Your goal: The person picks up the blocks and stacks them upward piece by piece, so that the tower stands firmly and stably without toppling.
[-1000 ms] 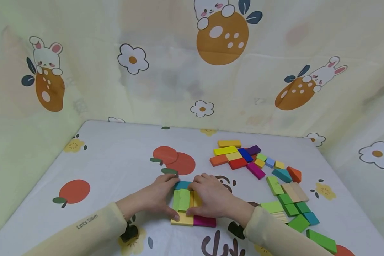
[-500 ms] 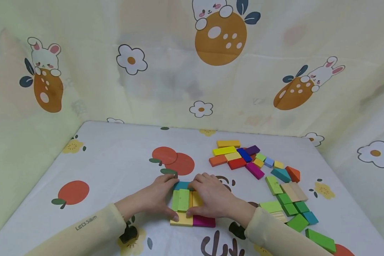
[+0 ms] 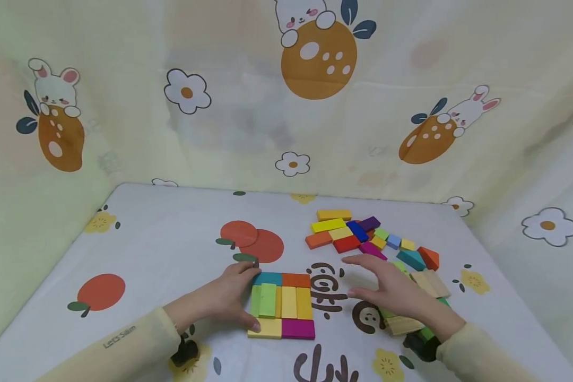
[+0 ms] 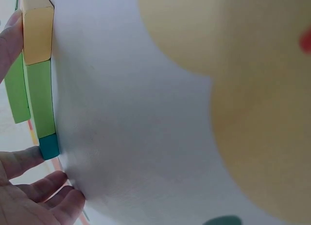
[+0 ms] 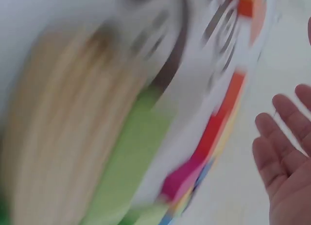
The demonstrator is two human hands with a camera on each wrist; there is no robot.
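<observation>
Flat building blocks form a rectangle mid-table: teal (image 3: 267,278) and orange (image 3: 296,280) behind, green (image 3: 267,301) and yellow (image 3: 288,302) between, cream (image 3: 265,328) and magenta (image 3: 298,329) in front. One light green block sits higher than its neighbours. My left hand (image 3: 222,300) spans the left side, its thumb touching the cream block and a finger at the teal one. In the left wrist view that finger lies straight against the teal block (image 4: 49,146). To the right, my right hand (image 3: 393,289) hangs with thumb and fingers apart, near a ridged wooden block (image 3: 403,325), holding nothing.
Loose blocks lie in a curve on the right: a yellow block (image 3: 333,215), a red block (image 3: 347,244), a teal triangle (image 3: 411,260) and several others. The right forearm covers some green ones. A patterned cloth wall (image 3: 248,143) rises behind the table.
My right hand has left the block rectangle and moved right toward the loose blocks, uncovering the orange and yellow blocks. My left hand stays at the rectangle. The head view has shifted slightly.
</observation>
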